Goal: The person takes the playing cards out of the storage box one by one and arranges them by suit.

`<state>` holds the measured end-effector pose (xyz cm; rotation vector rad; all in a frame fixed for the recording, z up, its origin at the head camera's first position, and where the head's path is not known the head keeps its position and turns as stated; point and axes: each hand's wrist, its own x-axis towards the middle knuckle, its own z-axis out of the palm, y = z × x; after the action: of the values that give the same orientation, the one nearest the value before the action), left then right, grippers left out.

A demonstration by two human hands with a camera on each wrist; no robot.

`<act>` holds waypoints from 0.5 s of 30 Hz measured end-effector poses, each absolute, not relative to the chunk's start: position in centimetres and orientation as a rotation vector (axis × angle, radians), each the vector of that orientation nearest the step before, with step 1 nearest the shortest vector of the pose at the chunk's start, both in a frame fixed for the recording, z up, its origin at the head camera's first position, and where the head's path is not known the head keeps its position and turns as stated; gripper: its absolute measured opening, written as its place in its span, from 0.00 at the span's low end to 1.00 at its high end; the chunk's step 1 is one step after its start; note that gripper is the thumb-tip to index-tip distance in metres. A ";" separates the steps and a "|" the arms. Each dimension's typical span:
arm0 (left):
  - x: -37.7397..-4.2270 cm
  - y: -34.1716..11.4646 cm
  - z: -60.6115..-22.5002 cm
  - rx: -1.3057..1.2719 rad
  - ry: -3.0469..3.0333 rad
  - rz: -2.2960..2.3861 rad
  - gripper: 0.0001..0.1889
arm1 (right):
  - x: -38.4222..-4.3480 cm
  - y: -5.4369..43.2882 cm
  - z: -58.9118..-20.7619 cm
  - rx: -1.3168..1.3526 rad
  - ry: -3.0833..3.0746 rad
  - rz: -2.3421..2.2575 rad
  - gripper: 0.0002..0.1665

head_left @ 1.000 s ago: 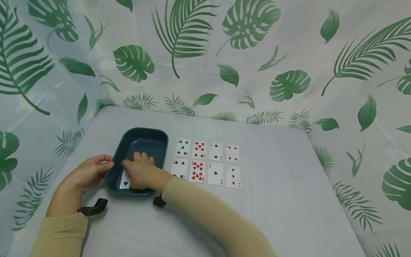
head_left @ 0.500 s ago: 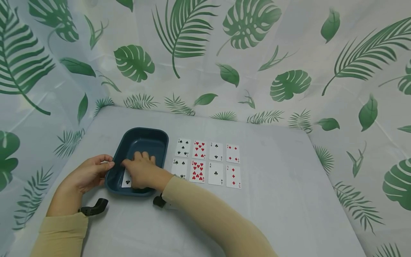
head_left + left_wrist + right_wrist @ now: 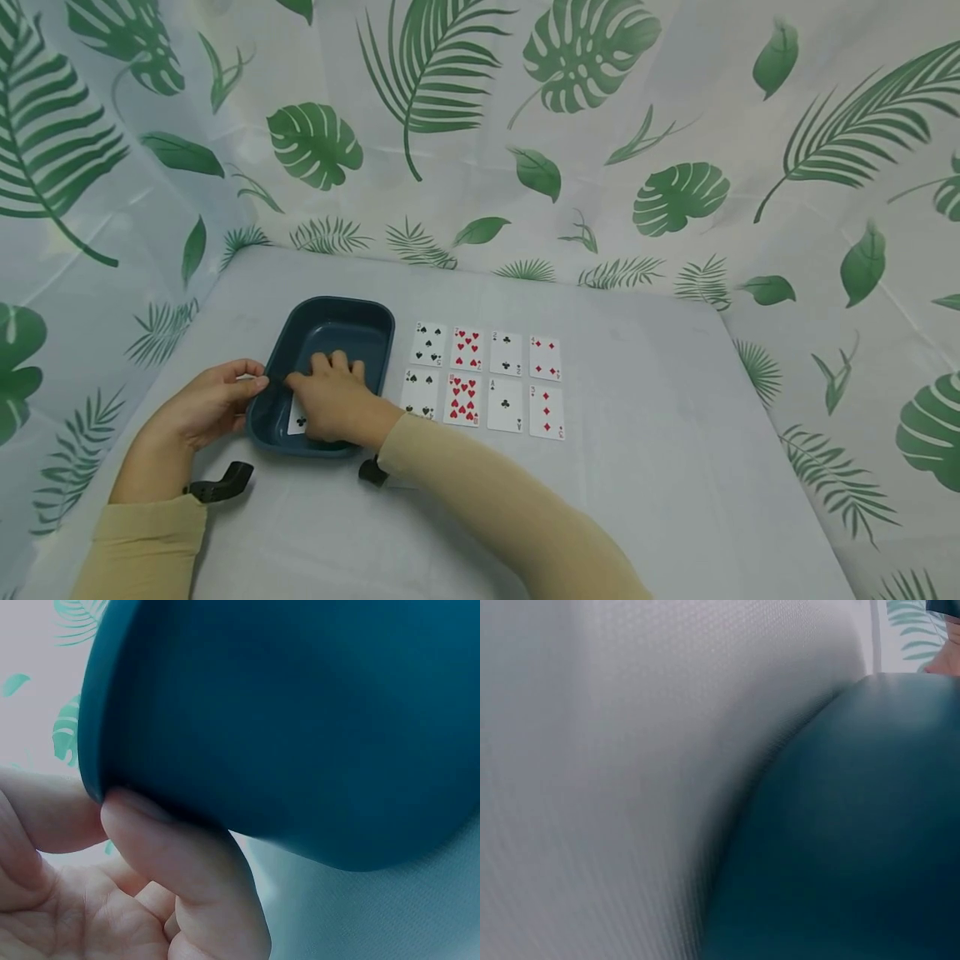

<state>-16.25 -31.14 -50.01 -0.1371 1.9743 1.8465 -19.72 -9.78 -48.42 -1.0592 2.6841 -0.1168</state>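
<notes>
My left hand (image 3: 206, 404) pinches the left rim of a dark blue plastic tray (image 3: 279, 354). In the left wrist view, the thumb and a finger meet at the tray's edge (image 3: 94, 735). Down inside the near half of the tray is my right hand (image 3: 337, 404), its fingers bent over a playing card (image 3: 297, 419). Only the card's lower left part shows, with a black club on white. The right fingertips are hidden behind the back of the hand. The right wrist view has only the tray's outer wall (image 3: 840, 825) and the cloth.
Right of the tray, face-up playing cards lie in two rows, among them the five of spades (image 3: 428, 344), ace of clubs (image 3: 505, 406) and three of diamonds (image 3: 547, 412). The right forearm (image 3: 487, 492) crosses in front of them. A leaf-print curtain (image 3: 465, 125) surrounds the white table (image 3: 645, 433).
The playing card in the tray has slid slightly right, further under my right hand. Both hands and the tray stay almost where they were.
</notes>
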 end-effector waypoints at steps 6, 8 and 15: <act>-16.3 -31.1 -50.0 -0.138 1.972 1.846 0.04 | -20.0 -9.9 -48.4 -1.048 2.658 -0.103 0.45; -16.3 -31.1 -50.0 -0.141 1.974 1.842 0.04 | -20.2 -10.0 -48.3 -1.037 2.643 -0.101 0.46; -16.2 -31.1 -49.9 -0.154 1.957 1.858 0.03 | -20.8 -10.0 -48.3 -1.012 2.608 -0.133 0.45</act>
<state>-16.22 -31.11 -49.94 -0.1537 1.9566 1.8583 -20.75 -10.02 -48.26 -1.0119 2.6078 -0.1326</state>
